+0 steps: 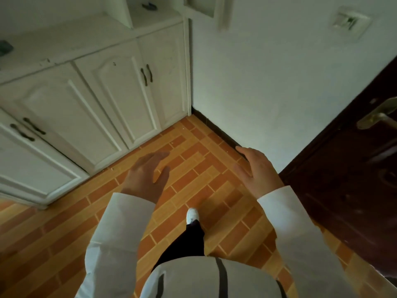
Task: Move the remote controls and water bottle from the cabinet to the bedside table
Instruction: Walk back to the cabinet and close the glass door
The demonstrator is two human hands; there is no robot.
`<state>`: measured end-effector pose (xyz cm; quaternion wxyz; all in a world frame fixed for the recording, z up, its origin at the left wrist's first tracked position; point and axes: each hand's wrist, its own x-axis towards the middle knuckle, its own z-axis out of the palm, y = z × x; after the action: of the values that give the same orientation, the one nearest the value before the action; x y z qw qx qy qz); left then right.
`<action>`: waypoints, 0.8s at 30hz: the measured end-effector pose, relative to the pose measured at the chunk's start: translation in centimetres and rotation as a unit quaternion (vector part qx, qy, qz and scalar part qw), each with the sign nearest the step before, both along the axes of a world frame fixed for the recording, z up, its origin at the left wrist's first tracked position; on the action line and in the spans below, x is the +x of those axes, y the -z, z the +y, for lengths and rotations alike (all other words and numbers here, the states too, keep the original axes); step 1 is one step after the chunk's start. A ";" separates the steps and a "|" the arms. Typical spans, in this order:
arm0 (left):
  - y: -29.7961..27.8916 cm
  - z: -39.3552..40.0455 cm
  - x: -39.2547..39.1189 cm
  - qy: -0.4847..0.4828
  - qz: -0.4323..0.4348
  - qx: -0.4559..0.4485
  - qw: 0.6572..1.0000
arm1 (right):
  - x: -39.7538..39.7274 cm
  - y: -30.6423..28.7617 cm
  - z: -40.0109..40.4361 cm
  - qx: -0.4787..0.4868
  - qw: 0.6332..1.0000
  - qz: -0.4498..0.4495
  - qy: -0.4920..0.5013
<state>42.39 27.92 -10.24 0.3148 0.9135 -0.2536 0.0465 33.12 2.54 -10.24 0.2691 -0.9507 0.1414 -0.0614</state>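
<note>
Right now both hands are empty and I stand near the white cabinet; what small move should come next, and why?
Probably turn left and step toward the cabinet. Both the left hand and the right hand are open and hold nothing, and the cabinet top lies out of reach.

We can't identify the dark object [5,48] on the cabinet top [64,39]; the left edge cuts it off. A small dark item [149,6] in the open shelf is too blurred to name. The left hand [146,179] is motion-blurred, so its fingertips smear. The door [352,179] runs out at the right edge, with its handle [380,116] partly cropped. The wall plate [349,22] is too soft to read. The cabinet's left doors are cut by the edge.
</note>
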 end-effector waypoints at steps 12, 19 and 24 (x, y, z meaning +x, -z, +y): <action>0.1 -7.4 19.0 -0.046 0.009 0.001 0.999 | 21.2 0.4 -7.2 -0.002 0.999 0.008 -0.034; -1.2 -10.3 31.3 -0.060 -0.004 0.010 0.998 | 34.0 -1.6 -10.1 0.014 1.000 0.006 -0.023; -1.7 -11.8 37.2 -0.061 0.002 0.010 0.998 | 40.0 -1.6 -11.9 0.014 0.999 0.011 -0.035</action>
<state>79.64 16.11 -8.56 0.3026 0.9305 -0.1970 0.0611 73.15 -9.40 -8.63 0.2831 -0.9517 0.1122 -0.0398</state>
